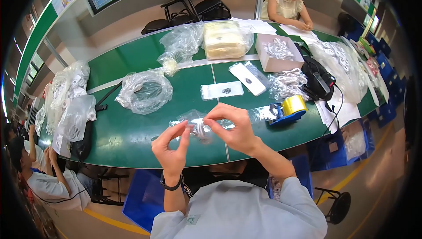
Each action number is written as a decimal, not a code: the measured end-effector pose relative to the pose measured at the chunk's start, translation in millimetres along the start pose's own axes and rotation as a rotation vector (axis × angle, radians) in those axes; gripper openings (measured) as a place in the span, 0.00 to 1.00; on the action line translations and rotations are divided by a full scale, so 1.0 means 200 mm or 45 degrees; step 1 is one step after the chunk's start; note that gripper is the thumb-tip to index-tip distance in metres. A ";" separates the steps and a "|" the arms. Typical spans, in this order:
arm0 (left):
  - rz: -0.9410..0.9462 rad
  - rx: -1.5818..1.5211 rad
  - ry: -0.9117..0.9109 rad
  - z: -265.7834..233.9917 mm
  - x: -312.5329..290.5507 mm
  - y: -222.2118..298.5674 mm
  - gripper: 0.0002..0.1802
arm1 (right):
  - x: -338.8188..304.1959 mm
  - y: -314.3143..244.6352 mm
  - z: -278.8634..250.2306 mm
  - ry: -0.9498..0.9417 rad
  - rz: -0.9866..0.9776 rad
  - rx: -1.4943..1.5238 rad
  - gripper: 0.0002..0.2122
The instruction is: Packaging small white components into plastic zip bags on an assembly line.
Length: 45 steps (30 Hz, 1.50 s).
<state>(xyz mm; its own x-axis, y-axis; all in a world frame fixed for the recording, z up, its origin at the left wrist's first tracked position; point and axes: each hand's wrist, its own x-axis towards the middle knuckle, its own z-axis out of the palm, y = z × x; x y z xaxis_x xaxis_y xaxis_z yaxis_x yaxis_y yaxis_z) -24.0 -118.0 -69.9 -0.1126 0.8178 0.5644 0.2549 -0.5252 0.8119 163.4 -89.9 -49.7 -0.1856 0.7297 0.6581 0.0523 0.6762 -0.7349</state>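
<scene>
In front of me, a small clear plastic bag with white pieces inside, perhaps coiled cables, lies over the green table. My left hand pinches the bag's left side near its upper edge, thumb against fingers. From the right, my right hand pinches the same edge, close to the left fingertips. The fingers partly cover the bag, so its opening cannot be made out. Just right of my right hand stands a blue tape dispenser with a yellow roll; a clear strip or film lies beside it.
Beyond my hands lie two flat white packets, a ring of clear plastic and bundled white cables. A box of white parts, a black bag and bag piles flank them. Co-workers sit opposite and left.
</scene>
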 end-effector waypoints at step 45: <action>0.703 -0.198 -0.310 -0.10 0.06 0.21 0.06 | -0.05 -0.14 -0.16 -0.304 -0.178 0.416 0.16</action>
<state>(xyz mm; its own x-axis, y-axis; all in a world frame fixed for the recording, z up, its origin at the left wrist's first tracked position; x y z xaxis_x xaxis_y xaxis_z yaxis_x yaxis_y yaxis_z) -33.8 -134.3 -25.8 0.2229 0.4361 0.8718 0.0678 -0.8991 0.4324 195.0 -113.4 -29.6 -0.3927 0.5632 0.7271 -0.2957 0.6713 -0.6797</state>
